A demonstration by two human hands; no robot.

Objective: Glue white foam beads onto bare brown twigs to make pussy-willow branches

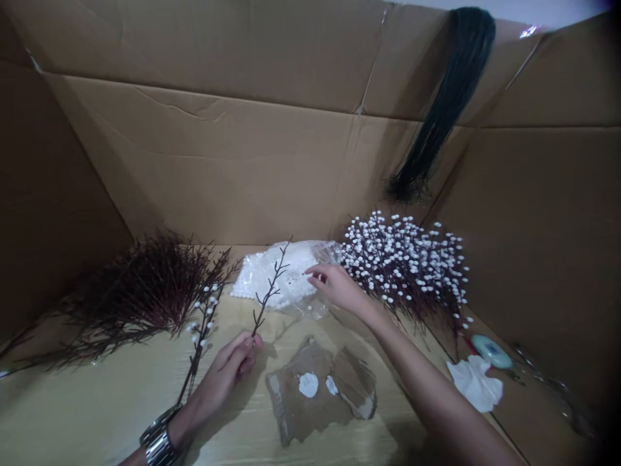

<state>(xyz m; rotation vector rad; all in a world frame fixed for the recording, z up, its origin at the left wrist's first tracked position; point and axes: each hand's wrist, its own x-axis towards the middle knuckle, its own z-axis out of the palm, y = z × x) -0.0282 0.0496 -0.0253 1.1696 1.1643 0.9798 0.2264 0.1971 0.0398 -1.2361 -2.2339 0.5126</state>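
My left hand (235, 362) is closed on the lower end of a bare brown twig (266, 298), held upright. My right hand (332, 283) is over the right part of a clear plastic bag (291, 268) of small white balls, thumb and fingertips close together; whether a ball is between them is too small to tell. In front of the bag, a torn piece of cardboard (310, 414) bears two white patches. A sprig with white balls (201, 330) lies just left of my left hand.
Bare brown twigs (155, 285) are piled at the left, white-tipped twigs (402, 259) at the right. Dark green strands (446, 103) hang over the cardboard wall (242, 142). A crumpled tissue (475, 383) and a pale green case (491, 351) lie at the right.
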